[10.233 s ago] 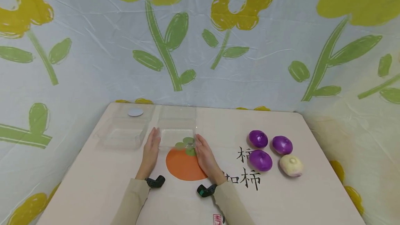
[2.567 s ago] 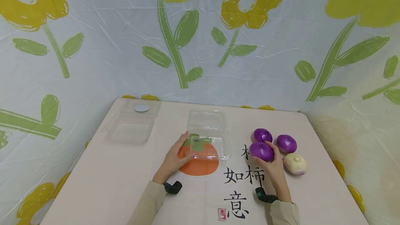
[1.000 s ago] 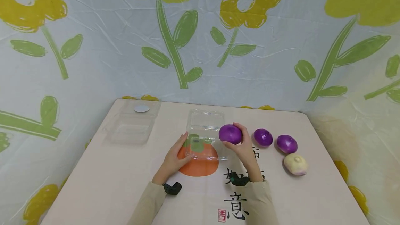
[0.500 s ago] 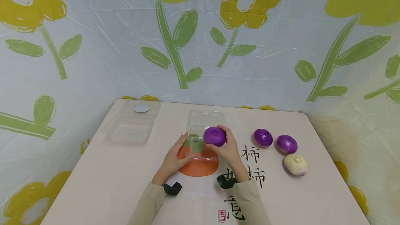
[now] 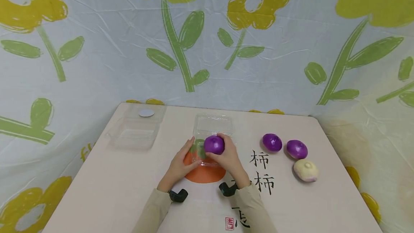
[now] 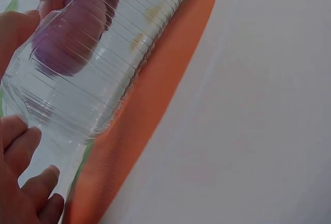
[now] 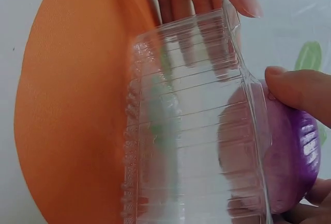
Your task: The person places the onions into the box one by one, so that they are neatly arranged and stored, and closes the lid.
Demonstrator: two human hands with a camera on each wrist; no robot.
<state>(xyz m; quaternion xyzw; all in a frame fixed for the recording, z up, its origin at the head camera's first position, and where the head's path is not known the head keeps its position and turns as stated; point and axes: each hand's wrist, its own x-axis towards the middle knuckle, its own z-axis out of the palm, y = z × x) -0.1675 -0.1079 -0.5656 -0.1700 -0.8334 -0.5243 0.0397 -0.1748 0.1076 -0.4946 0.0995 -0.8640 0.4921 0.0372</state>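
One purple onion (image 5: 214, 145) gripped by the right hand (image 5: 229, 157), over the clear box (image 5: 211, 123) midway between the left and right edges of the tabletop (image 5: 129, 182); can't tell if it's touching bottom; left hand (image 5: 178, 164) just rests, fingers relaxed, at the box's near-left corner; onion looks firm, probably slippery, so I'd hold its widest part; box seems light and bendy, steady it low.

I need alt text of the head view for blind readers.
The right hand holds a purple vegetable in or above an open clear clamshell; the left hand touches its side. Two purple vegetables and a cream one lie right, another clamshell left.
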